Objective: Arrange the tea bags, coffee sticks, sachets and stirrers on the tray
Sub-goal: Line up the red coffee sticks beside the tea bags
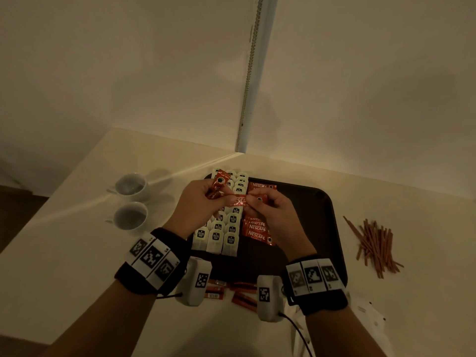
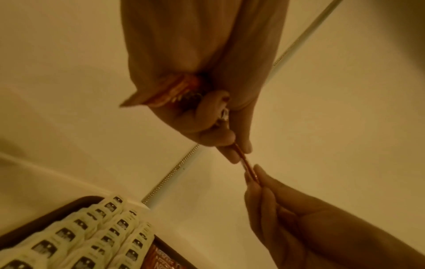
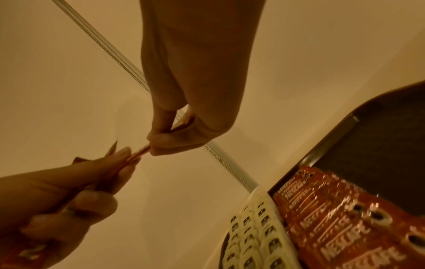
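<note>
Both hands' grip on one coffee sachet (image 1: 240, 200), above tray (image 1: 332, 215)

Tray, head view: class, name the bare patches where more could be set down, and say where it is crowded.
The dark rectangular tray is bare on its right half, between the red Nescafe sachets and its right rim, and along its near strip below the white tea bags. Its left half is crowded: tea-bag rows, then sachets, with both hands above.
</note>
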`<action>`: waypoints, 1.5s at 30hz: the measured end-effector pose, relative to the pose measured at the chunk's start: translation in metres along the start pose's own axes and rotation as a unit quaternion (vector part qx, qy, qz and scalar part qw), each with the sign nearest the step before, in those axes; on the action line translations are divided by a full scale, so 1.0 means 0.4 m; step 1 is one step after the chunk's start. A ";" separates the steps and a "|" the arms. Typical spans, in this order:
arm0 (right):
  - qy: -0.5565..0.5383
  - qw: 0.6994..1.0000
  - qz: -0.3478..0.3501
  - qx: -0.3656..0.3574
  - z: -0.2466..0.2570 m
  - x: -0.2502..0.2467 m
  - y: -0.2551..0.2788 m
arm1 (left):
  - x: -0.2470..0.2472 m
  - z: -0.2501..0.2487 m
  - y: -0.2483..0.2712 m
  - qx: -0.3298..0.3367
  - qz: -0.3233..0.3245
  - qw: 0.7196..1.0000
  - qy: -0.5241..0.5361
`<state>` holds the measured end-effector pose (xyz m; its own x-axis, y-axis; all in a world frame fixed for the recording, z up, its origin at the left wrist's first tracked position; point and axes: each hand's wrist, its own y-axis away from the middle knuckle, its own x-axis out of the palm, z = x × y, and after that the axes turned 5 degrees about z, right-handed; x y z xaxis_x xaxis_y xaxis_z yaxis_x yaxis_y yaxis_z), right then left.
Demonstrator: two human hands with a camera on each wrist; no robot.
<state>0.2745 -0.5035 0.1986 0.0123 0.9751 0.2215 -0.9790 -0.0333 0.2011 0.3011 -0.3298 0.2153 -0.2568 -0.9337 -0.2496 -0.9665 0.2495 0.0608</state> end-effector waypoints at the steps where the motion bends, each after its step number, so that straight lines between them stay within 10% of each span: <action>1: 0.037 0.999 0.000 0.007 0.003 -0.010 0.002 | -0.001 0.005 0.001 -0.006 -0.012 1.000 0.002; 8: 0.206 0.974 0.092 0.025 0.021 -0.071 0.003 | -0.002 0.042 0.016 -0.043 -0.010 0.998 0.033; 17: 0.478 0.866 0.012 0.145 -0.156 -0.255 -0.011 | -0.045 0.087 0.051 -0.091 -0.036 0.995 0.021; 37: 0.427 0.880 -0.091 0.186 -0.249 -0.233 -0.062 | -0.067 0.098 0.076 -0.153 -0.039 0.983 0.094; 45: 0.440 0.874 -0.107 0.176 -0.261 -0.231 -0.059 | -0.051 0.100 0.066 -0.263 -0.009 0.929 0.258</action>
<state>0.2752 -0.5701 0.0738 -0.1257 0.7535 -0.6453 -0.8488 0.2550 0.4631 0.2811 -0.2939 0.1832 -0.0782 -0.9690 0.2345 -0.8043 0.2003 0.5594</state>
